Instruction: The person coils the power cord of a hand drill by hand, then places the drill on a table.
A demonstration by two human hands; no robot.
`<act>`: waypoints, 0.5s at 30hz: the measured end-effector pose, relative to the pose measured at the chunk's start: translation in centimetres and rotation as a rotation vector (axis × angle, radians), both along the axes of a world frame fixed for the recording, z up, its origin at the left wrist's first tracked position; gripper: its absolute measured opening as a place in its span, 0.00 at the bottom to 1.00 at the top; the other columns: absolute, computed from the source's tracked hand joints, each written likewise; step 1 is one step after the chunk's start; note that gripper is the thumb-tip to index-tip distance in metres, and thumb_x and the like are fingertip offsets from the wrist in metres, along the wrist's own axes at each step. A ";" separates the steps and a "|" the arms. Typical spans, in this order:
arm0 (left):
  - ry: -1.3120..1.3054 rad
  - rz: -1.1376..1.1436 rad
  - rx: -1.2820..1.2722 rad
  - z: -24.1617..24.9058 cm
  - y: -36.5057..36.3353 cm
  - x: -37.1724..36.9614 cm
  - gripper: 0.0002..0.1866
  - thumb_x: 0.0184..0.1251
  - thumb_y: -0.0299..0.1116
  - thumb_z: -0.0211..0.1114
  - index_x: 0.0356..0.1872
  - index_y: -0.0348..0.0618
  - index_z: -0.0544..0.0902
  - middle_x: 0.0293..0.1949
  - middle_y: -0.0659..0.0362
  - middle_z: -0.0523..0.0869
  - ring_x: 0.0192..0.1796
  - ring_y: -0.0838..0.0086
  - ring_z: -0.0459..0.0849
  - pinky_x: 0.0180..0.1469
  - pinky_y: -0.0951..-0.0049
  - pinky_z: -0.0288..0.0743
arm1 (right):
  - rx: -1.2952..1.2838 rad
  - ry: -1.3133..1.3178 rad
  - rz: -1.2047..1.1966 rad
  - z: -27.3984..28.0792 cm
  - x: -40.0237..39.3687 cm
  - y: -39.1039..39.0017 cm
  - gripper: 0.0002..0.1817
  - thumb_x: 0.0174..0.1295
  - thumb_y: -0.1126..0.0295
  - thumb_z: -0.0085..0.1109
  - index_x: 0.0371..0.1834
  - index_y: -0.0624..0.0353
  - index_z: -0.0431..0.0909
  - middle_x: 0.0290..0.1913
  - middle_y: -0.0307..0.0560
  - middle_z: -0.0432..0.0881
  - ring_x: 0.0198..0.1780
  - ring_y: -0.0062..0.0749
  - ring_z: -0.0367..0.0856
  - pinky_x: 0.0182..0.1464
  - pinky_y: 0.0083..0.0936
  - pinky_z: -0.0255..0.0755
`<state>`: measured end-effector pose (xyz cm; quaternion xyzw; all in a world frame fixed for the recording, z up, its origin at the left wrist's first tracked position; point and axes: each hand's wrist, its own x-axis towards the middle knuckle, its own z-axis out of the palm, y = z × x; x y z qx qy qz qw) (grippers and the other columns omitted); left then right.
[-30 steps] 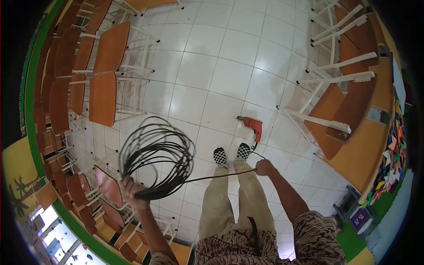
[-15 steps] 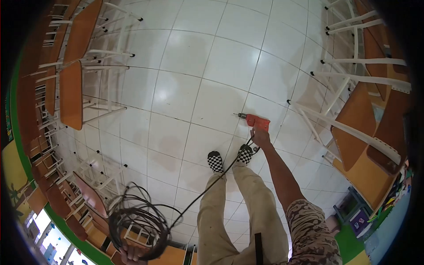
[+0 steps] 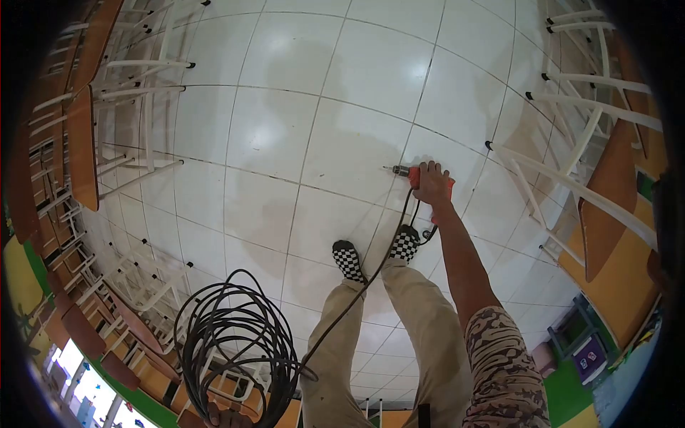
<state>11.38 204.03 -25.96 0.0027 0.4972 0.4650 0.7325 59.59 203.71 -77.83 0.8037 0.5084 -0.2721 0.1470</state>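
Note:
A red power drill (image 3: 451, 187) with a bit in its chuck shows low in front of my feet, the bit aimed left over the tiles. My right hand (image 3: 432, 184) is wrapped over the drill's body from above, covering most of it. At the bottom left, my left hand (image 3: 230, 416) is closed round a large loose coil of black cable (image 3: 282, 349), partly cut off by the view's edge. From the coil, a single run of cable crosses my trouser leg and passes my foot up to the drill.
White floor tiles (image 3: 285, 135) stretch ahead. Wooden chairs (image 3: 84, 150) with white metal legs line the left. More chairs (image 3: 606, 192) and desks stand at the right. A purple box (image 3: 586, 360) is at the lower right. My checkered shoes (image 3: 348, 261) stand near the drill.
My right hand has shifted from the drill's handle and cable to over the drill's body. The cable coil in my left hand has come up further into view and spread wider.

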 end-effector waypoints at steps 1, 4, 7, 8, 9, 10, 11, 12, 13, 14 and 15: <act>0.001 -0.009 0.003 -0.2 0.1 0.1 0.14 0.76 0.43 0.51 0.34 0.43 0.71 0.12 0.69 0.68 0.13 0.85 0.63 0.20 0.82 0.60 | 0.003 0.001 -0.009 -0.1 0.0 0.1 0.38 0.38 0.61 0.70 0.57 0.59 0.68 0.54 0.52 0.74 0.57 0.47 0.74 0.55 0.50 0.69; -0.106 -0.062 0.063 -1.0 0.4 0.5 0.15 0.77 0.42 0.48 0.34 0.43 0.71 0.12 0.69 0.67 0.14 0.84 0.63 0.21 0.80 0.59 | 0.000 0.055 -0.009 -1.3 0.3 -0.5 0.37 0.39 0.58 0.71 0.55 0.59 0.68 0.53 0.52 0.75 0.56 0.47 0.75 0.55 0.47 0.70; -0.036 -0.005 -0.064 -0.7 0.0 -0.3 0.15 0.78 0.41 0.44 0.35 0.43 0.70 0.13 0.69 0.68 0.15 0.84 0.64 0.23 0.79 0.63 | -0.064 0.119 0.023 -1.7 0.1 -1.7 0.38 0.39 0.56 0.71 0.55 0.59 0.68 0.50 0.52 0.77 0.54 0.45 0.77 0.54 0.43 0.71; -0.040 0.025 -0.077 -0.7 0.0 0.1 0.14 0.79 0.41 0.43 0.36 0.43 0.70 0.14 0.68 0.68 0.15 0.84 0.64 0.25 0.79 0.65 | -0.070 0.136 0.052 -1.4 0.0 -2.2 0.38 0.38 0.55 0.70 0.53 0.60 0.69 0.48 0.53 0.78 0.52 0.46 0.78 0.53 0.42 0.71; -0.044 0.057 -0.088 -0.7 0.0 0.4 0.14 0.79 0.40 0.42 0.36 0.43 0.70 0.15 0.68 0.69 0.16 0.83 0.65 0.26 0.78 0.67 | -0.075 0.153 0.082 -1.1 -0.1 -2.7 0.37 0.37 0.54 0.70 0.51 0.60 0.70 0.45 0.54 0.79 0.49 0.46 0.78 0.51 0.42 0.72; -0.042 0.052 -0.087 -0.5 -0.1 0.5 0.14 0.79 0.40 0.42 0.36 0.43 0.70 0.15 0.68 0.69 0.16 0.83 0.65 0.26 0.78 0.67 | -0.074 0.156 0.078 -0.6 -0.2 -3.4 0.37 0.37 0.54 0.70 0.51 0.60 0.70 0.45 0.54 0.79 0.49 0.46 0.78 0.51 0.42 0.72; -0.072 0.033 -0.090 -0.5 -0.2 0.4 0.14 0.79 0.40 0.43 0.37 0.43 0.70 0.16 0.68 0.70 0.16 0.83 0.66 0.28 0.78 0.68 | -0.060 0.203 0.061 0.1 -0.3 -4.4 0.37 0.36 0.53 0.71 0.50 0.60 0.70 0.45 0.55 0.80 0.48 0.46 0.79 0.50 0.42 0.73; -0.105 0.012 -0.092 -0.5 -0.2 0.4 0.13 0.79 0.41 0.44 0.37 0.44 0.70 0.17 0.67 0.70 0.17 0.83 0.67 0.30 0.77 0.70 | -0.044 0.247 0.042 0.8 -0.2 -5.2 0.38 0.35 0.53 0.72 0.50 0.60 0.70 0.44 0.55 0.80 0.47 0.46 0.80 0.48 0.43 0.74; -0.110 0.004 -0.091 -0.6 -0.4 -0.1 0.13 0.79 0.41 0.44 0.37 0.44 0.70 0.17 0.67 0.70 0.17 0.83 0.67 0.30 0.77 0.70 | -0.042 0.243 0.034 1.7 -0.2 -6.1 0.38 0.35 0.53 0.72 0.50 0.60 0.70 0.44 0.55 0.80 0.47 0.46 0.80 0.48 0.43 0.74; -0.099 -0.036 -0.094 -0.7 -0.9 -0.9 0.13 0.79 0.40 0.45 0.37 0.44 0.70 0.18 0.67 0.71 0.18 0.83 0.68 0.31 0.77 0.71 | -0.077 0.294 -0.070 2.8 -0.2 -6.9 0.38 0.33 0.52 0.72 0.49 0.59 0.70 0.42 0.55 0.81 0.47 0.47 0.81 0.49 0.43 0.74; -0.091 -0.078 -0.095 -0.6 -1.1 -1.2 0.12 0.78 0.40 0.46 0.38 0.44 0.70 0.18 0.67 0.72 0.19 0.82 0.70 0.32 0.76 0.72 | -0.108 0.343 -0.178 4.0 -0.2 -7.7 0.39 0.32 0.50 0.73 0.48 0.58 0.71 0.41 0.55 0.81 0.48 0.48 0.81 0.49 0.43 0.74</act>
